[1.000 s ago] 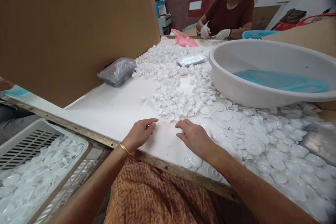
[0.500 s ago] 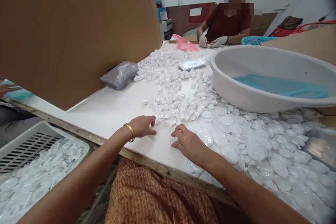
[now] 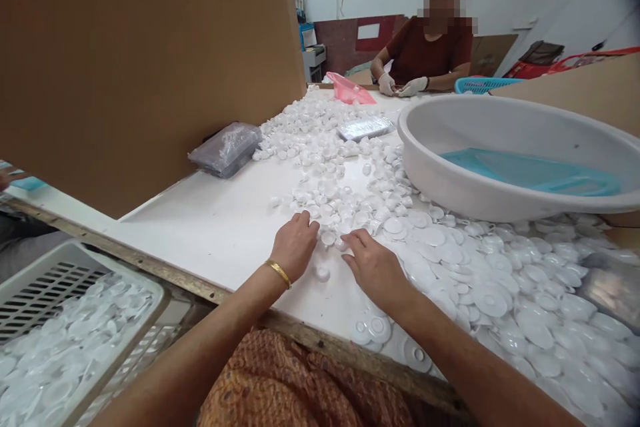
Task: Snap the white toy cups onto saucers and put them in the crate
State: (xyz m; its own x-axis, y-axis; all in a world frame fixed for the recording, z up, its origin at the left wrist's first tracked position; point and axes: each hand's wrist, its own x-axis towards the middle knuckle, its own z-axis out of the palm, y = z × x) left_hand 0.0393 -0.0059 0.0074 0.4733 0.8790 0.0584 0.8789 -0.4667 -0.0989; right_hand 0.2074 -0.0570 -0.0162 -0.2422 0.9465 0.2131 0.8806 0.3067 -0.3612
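My left hand [image 3: 295, 245], with a gold bangle at its wrist, bends its fingers down at the near edge of a pile of small white toy cups [image 3: 350, 203]. Its fingertips and anything in them are hidden. Opposite it, my right hand [image 3: 376, 270] has thumb and forefinger apart, the forefinger beside a small white cup at the pile's edge. Another white cup [image 3: 329, 238] lies between the hands. On bare table nearer me sits a small round white piece [image 3: 321, 273]. Flat white saucers [image 3: 430, 235] spread right of my right hand.
A large grey basin [image 3: 450, 197] stands at right, blue plastic inside. A cardboard sheet [image 3: 150, 80] rises at left, beside a clear plastic package [image 3: 227, 149]. A white basket [image 3: 155, 307] of white pieces is below left. Across the table [image 3: 200, 233], a gloved person [image 3: 430, 57] handles something small.
My left hand has moved right and forward to the cups. My right hand has moved slightly forward and away from the small round piece, which now lies uncovered on the table.
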